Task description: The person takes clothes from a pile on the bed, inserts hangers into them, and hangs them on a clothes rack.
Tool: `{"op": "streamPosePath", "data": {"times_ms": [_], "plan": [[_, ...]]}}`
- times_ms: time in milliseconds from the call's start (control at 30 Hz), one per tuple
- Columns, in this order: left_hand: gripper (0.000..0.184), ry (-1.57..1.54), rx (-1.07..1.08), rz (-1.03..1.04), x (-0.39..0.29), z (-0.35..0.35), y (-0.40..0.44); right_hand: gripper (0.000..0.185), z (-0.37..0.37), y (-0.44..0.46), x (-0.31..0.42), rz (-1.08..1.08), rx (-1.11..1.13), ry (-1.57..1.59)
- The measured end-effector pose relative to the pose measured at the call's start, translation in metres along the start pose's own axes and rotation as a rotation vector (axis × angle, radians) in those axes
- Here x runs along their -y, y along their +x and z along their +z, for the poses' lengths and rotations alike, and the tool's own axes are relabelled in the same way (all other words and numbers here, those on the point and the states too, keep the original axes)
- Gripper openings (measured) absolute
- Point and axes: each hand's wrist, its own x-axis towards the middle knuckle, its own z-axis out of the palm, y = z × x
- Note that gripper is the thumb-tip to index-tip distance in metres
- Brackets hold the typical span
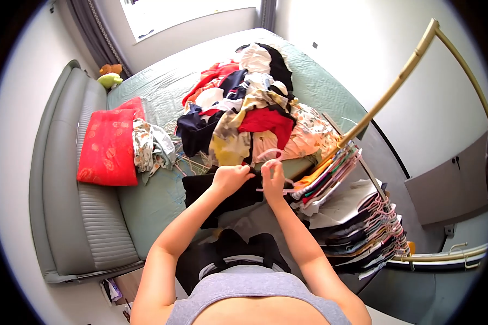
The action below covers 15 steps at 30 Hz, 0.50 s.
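Observation:
In front of my body, my left hand [233, 177] is closed at the top edge of a black garment [200, 189], which hangs down below it. Close by on the right, my right hand [273, 174] pinches a pale pink clothes hanger [271, 154], whose hook end rises above the fingers. Part of the hanger's bar shows beside the right wrist; the rest is hidden by the hand and the cloth. Just beyond both hands, a heap of mixed clothes [230, 143] lies on the bed.
The bed [162, 76] has a grey headboard [65, 179], a folded red blanket [108, 146] and loose hangers [192, 164]. To my right stands a gold clothes rack [387, 100] with several garments [328, 179] on it. More hung clothes [358, 233] sit lower on pink hangers.

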Motion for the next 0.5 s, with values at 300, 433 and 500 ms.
{"op": "streamPosePath", "data": {"times_ms": [300, 433, 500], "plan": [[0.024, -0.131, -0.096, 0.002, -0.064, -0.014, 0.042, 0.049, -0.070, -0.049, -0.011, -0.042, 0.139, -0.265], [0.024, -0.202, -0.108, 0.046, -0.079, -0.017, 0.052, 0.051, -0.079, -0.053, -0.019, -0.101, 0.341, -0.291], [0.026, -0.261, -0.125, 0.025, -0.078, -0.029, 0.057, 0.048, -0.101, -0.058, -0.024, -0.057, 0.663, -0.581]]}}
